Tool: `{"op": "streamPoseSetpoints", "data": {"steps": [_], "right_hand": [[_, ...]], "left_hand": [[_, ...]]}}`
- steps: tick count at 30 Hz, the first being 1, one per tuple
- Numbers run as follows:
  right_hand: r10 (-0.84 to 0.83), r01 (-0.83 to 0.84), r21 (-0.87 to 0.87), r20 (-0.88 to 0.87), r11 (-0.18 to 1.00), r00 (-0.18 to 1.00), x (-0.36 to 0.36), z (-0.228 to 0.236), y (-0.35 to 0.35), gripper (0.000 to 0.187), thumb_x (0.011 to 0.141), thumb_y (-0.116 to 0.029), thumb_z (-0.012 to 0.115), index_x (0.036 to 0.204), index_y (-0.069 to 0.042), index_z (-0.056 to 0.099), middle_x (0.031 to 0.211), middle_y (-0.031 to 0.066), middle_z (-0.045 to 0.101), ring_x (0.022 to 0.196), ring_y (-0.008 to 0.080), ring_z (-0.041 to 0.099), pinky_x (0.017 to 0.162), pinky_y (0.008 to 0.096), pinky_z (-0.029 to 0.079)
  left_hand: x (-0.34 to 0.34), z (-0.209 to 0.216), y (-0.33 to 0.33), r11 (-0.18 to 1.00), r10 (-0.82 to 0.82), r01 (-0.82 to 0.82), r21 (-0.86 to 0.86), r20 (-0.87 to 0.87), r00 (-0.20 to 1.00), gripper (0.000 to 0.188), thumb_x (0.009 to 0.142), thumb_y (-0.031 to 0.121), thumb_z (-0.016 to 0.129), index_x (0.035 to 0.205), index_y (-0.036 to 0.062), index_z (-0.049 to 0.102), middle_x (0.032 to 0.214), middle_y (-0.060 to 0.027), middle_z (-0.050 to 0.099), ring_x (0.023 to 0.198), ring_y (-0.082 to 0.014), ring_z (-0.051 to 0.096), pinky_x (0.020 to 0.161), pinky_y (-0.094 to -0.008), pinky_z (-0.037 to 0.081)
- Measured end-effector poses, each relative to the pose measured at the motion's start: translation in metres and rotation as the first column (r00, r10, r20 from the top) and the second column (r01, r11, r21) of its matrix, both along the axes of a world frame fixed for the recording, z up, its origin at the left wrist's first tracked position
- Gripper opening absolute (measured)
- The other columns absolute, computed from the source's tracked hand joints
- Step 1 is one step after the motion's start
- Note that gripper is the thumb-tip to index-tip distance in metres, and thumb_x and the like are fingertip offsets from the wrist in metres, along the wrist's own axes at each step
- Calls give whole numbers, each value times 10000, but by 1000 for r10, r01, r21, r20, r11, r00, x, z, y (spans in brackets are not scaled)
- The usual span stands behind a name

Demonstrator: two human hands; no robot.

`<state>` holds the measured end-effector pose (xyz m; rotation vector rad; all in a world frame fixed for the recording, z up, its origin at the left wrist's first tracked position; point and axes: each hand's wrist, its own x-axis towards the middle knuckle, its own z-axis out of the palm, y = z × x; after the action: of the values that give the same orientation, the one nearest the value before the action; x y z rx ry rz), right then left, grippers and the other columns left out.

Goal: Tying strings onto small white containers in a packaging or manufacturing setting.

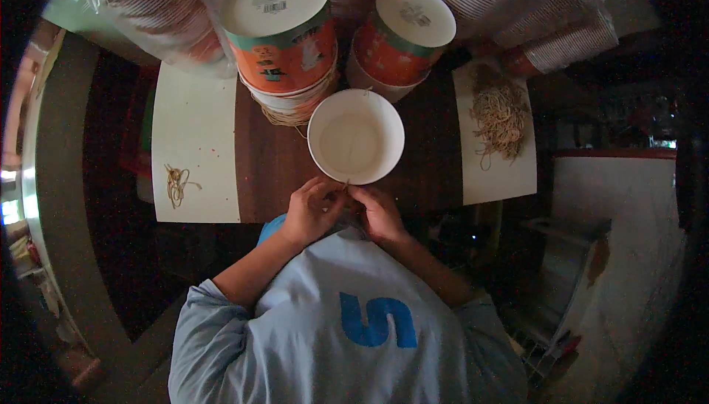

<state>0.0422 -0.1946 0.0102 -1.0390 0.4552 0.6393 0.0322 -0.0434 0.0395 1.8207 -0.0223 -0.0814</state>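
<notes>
A white paper bucket (348, 138) faces me with its open mouth, and its pale bottom shows inside. At the near rim my left hand (314, 208) has its thumb and fingers pinched together. Close beside it, my right hand (378, 212) is closed in a pinch at the same rim. The fingertips of both hands almost meet. Something small and thin, perhaps a cord end, shows between them, but it is too small to make out. Behind the bucket rises an upturned stack of orange and green paper buckets (284, 53), with cord loops around its lower part.
A second upturned bucket stack (395, 49) stands at the back right. A tangled twine bundle (501, 120) lies on the right white board, and a few loose strands (177, 185) on the left one. Plastic-wrapped cup stacks (159, 9) line the far side of the brown table (266, 175).
</notes>
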Motion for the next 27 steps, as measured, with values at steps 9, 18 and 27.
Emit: {"op": "streamPoseSetpoints", "data": {"steps": [9, 18, 27], "right_hand": [[71, -69, -146, 9, 987, 997, 6, 15, 1, 155, 852, -171, 532, 931, -73, 622, 858, 5, 614, 743, 94, 545, 644, 229, 399], [31, -25, 96, -61, 995, 998, 4, -4, -1, 175, 857, -150, 519, 966, -45, 607, 909, 41, 622, 824, 126, 581, 705, 256, 438], [86, -48, -227, 159, 973, 984, 0, -25, -6, 238, 867, -201, 547, 1012, -15, 578, 933, 62, 621, 855, 137, 570, 781, 288, 441]], "left_hand": [[-4, -14, -1, 997, 21, -29, -74, -95, 995, 170, 798, 31, 609, 953, -39, 601, 877, -105, 633, 773, -160, 619, 662, -267, 516], [-3, -21, 1, 917, -26, -147, -371, -425, 905, 196, 849, 123, 601, 948, -46, 600, 820, -74, 654, 742, -97, 596, 679, -231, 477], [2, -22, 4, 782, -54, -279, -558, -506, 861, 204, 877, 161, 563, 930, -32, 600, 857, -83, 648, 742, -147, 623, 712, -286, 510]]}}
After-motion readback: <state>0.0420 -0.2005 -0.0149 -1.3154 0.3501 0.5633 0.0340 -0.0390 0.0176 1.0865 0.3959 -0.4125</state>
